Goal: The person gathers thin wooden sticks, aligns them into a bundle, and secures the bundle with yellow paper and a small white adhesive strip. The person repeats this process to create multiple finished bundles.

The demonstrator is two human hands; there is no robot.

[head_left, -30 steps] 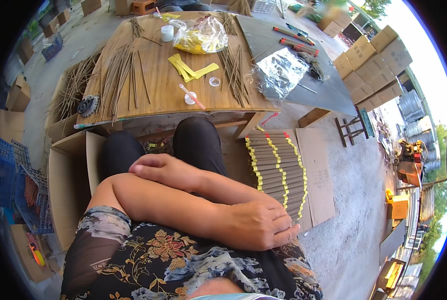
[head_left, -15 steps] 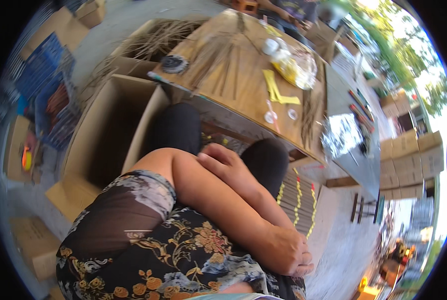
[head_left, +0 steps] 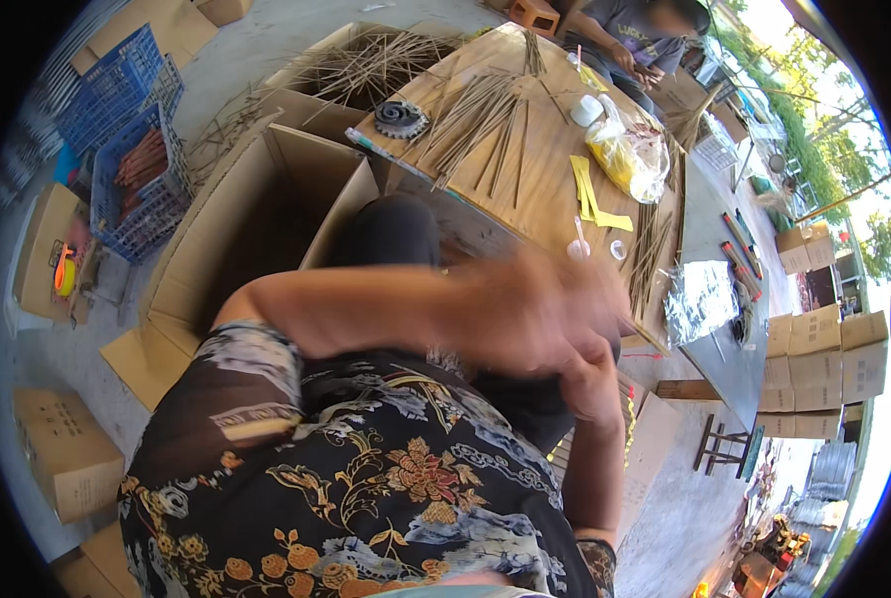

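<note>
My left hand [head_left: 525,307] is raised in front of my lap, smeared by motion, and its fingers cannot be made out. Just right of it and overlapping it, my right hand [head_left: 591,377] is bent at the wrist, its fingers mostly hidden or blurred. Whether either hand holds anything does not show. Behind them stands a wooden table [head_left: 535,169] with thin brown sticks [head_left: 480,130] fanned out on it. Nearest the hands on the table lie folded yellow strips [head_left: 593,199], a small white cup [head_left: 578,248] and more sticks [head_left: 653,239].
An open cardboard box [head_left: 181,239] stands left of my knees, with a stick-filled box [head_left: 365,65] beyond it. Blue crates [head_left: 146,234] are farther left. Silver foil [head_left: 703,299] lies on a grey tabletop at right. Another person [head_left: 625,40] sits across the table.
My arms, crossed low over my lap before, have uncrossed. Both hands have come up together in front of the table, the left one sweeping fast. The view has shifted slightly.
</note>
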